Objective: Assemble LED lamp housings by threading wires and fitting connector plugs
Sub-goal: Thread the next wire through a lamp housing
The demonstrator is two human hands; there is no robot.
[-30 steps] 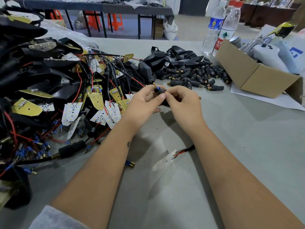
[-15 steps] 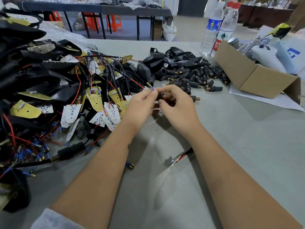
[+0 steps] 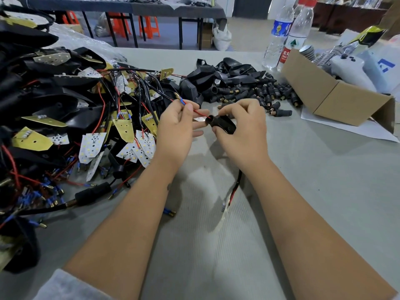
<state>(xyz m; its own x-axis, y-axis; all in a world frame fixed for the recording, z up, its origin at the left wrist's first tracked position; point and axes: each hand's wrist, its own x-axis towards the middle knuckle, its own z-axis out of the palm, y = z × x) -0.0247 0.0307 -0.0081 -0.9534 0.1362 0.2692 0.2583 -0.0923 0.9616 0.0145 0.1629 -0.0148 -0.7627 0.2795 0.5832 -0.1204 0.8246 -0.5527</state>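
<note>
Two bare forearms reach into view from bottom edge, ending in left hand (image 3: 175, 135) and right hand (image 3: 242, 131). No gloves, rings, watch or bracelets visible. Fingernails short, unpainted. Small dark mark on inner left forearm (image 3: 168, 186), just behind wrist. Pale grey sleeve (image 3: 65, 286), soft fabric, covers left upper arm at lower left corner. Right arm bare as far as visible.

A grey table (image 3: 324, 191) bears wired LED boards (image 3: 93, 146), black plugs (image 3: 259, 92), a cardboard box (image 3: 337, 98), two bottles (image 3: 279, 33)
</note>
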